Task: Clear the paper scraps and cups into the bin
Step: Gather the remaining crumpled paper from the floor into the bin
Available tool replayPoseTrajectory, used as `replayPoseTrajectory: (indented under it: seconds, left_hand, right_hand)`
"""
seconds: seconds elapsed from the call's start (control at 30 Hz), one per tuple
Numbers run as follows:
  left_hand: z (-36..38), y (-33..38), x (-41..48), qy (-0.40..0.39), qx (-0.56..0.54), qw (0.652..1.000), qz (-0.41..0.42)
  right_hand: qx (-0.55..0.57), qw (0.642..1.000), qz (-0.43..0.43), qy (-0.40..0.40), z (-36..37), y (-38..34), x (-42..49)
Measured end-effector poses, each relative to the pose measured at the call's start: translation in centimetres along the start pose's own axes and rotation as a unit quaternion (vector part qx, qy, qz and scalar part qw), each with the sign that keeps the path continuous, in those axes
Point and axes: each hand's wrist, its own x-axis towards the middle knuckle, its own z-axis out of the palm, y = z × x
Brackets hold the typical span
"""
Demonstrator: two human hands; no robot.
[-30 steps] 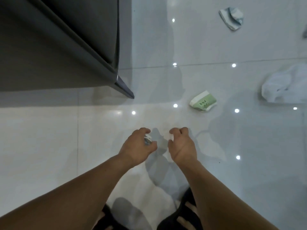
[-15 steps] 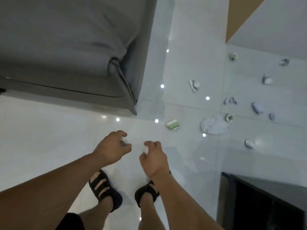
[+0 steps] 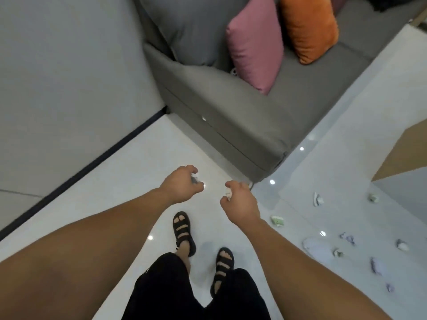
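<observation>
My left hand point(image 3: 181, 187) curls round a small grey-white paper scrap point(image 3: 194, 179) that peeks out between the fingers. My right hand point(image 3: 240, 200) grips a small white paper scrap point(image 3: 227, 192). Both hands hover at waist height above the white tiled floor. A crushed green-white paper cup point(image 3: 278, 221) lies on the floor right of my right hand. Several crumpled scraps lie further right, among them a white one point(image 3: 317, 200), a large white sheet point(image 3: 317, 247) and a bluish one point(image 3: 347, 237). No bin is in view.
A grey sofa point(image 3: 231, 112) with a pink cushion point(image 3: 256, 47) and an orange cushion point(image 3: 307, 26) stands ahead. A grey wall point(image 3: 69, 77) with a dark skirting runs on the left. My feet in black sandals point(image 3: 183, 232) stand below the hands.
The view has swung left and up from the littered floor towards the sofa and wall. The green cup has slid to the right of the view. Both hands keep hold of their scraps.
</observation>
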Motion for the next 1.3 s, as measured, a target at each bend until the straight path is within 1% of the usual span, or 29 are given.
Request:
replayPoseTrajectory:
  seconds: [0.17,0.27,0.33,0.43,0.57,0.67,0.8,1.03,1.17,1.3]
  left_hand:
    - [-3.6,-7.2,-10.9,0.097,-0.083,0.99,-0.067]
    - [-4.3,-12.7,-18.3,0.153,-0.138,0.971,-0.118]
    - [-4.3,-16.9,-23.4,0.194,-0.177,0.953,-0.154]
    - [-4.2,-23.3,-31.0,0.248,-0.223,0.92,-0.204]
    - [-4.4,-31.0,-40.8,0.309,-0.259,0.881,-0.247]
    - [-4.5,-37.7,-49.3,0.371,-0.284,0.835,-0.292]
    - [-4.2,-44.8,-58.5,0.422,-0.309,0.778,-0.348]
    - [-4.1,-53.6,-67.2,0.473,-0.333,0.706,-0.409]
    - [-5.6,-58.6,-70.7,0.493,-0.342,0.667,-0.443]
    - [-8.0,-63.3,-74.9,0.518,-0.352,0.614,-0.481]
  right_hand:
    - [-0.087,0.989,-0.112,-0.053,1.3,-8.3,-4.8]
    - [-0.137,0.971,-0.173,-0.089,3.8,-12.7,-8.4]
    - [-0.167,0.954,-0.225,-0.11,6.3,-15.7,-11.1]
    - [-0.19,0.928,-0.287,-0.138,11.1,-20.4,-15.5]
    - [-0.225,0.895,-0.348,-0.166,18.3,-26.2,-22.0]
    - [-0.248,0.857,-0.406,-0.197,25.4,-31.1,-28.3]
    - [-0.257,0.801,-0.488,-0.232,33.3,-37.1,-36.1]
    - [-0.272,0.722,-0.562,-0.296,44.4,-45.4,-46.0]
    - [-0.281,0.682,-0.592,-0.325,50.8,-50.3,-49.1]
    - [-0.297,0.646,-0.613,-0.344,56.4,-56.0,-51.6]
